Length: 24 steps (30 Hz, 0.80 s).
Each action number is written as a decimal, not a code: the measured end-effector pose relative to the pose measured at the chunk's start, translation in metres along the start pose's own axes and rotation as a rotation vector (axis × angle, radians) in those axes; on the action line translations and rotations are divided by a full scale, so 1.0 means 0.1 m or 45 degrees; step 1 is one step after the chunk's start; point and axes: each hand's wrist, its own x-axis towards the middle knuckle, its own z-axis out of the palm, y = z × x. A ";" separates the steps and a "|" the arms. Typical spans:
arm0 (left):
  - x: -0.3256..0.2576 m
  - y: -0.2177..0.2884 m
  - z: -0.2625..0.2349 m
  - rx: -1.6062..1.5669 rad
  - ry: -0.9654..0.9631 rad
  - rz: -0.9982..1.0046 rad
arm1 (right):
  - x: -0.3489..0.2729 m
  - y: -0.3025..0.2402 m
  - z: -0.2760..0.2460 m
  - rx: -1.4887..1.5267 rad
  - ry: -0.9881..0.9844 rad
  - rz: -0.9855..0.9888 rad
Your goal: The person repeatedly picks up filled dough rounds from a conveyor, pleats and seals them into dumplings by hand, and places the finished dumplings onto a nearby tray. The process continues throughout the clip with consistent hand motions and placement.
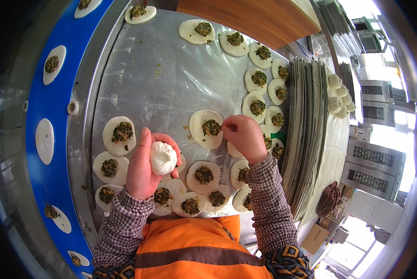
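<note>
A closed, pleated white bun [163, 158] rests in my left hand [144, 168], the fingers curled round it. My right hand [246, 136] has its fingertips pinched together at the right edge of a flat round dough wrapper [197, 135]. A mound of chopped green filling [211, 127] sits on that wrapper, close to the fingertips. Whether anything is between those fingers is hidden. Several more filled wrappers lie flat around my hands, among them one [119, 136] left of my left hand and one [203, 176] nearer me.
A blue conveyor belt [45, 141] carrying dough rounds runs along the left, beside a metal edge [85, 69]. The metal table [138, 79] holds more filled wrappers at the far and right sides. Stacked boards [306, 139] stand right, with several white buns [341, 95] on top.
</note>
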 end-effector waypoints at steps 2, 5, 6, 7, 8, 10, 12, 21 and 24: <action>0.01 -0.04 0.05 0.002 -0.013 -0.023 | -0.09 -0.07 -0.06 0.271 -0.027 0.101; 0.02 -0.11 0.17 0.047 -0.059 -0.080 | -0.34 -0.27 -0.17 0.816 -0.144 0.147; 0.01 -0.14 0.22 0.079 -0.057 -0.111 | -0.44 -0.37 -0.18 0.843 -0.121 0.068; -0.01 -0.17 0.28 0.121 -0.124 -0.119 | -0.54 -0.49 -0.16 0.879 -0.100 -0.009; -0.06 -0.19 0.32 0.113 -0.135 -0.134 | -0.64 -0.59 -0.15 0.913 -0.083 -0.071; -0.17 -0.21 0.40 0.102 -0.181 -0.153 | -0.82 -0.79 -0.16 0.952 -0.089 -0.217; -0.28 -0.20 0.44 0.059 -0.217 -0.168 | -0.98 -0.93 -0.19 0.665 0.016 -0.391; -0.69 -0.16 0.45 0.020 -0.272 -0.015 | -1.34 -1.18 -0.17 -0.063 0.363 -1.066; -0.76 -0.18 0.45 -0.061 -0.330 -0.015 | -1.40 -1.17 -0.11 -0.087 0.442 -1.163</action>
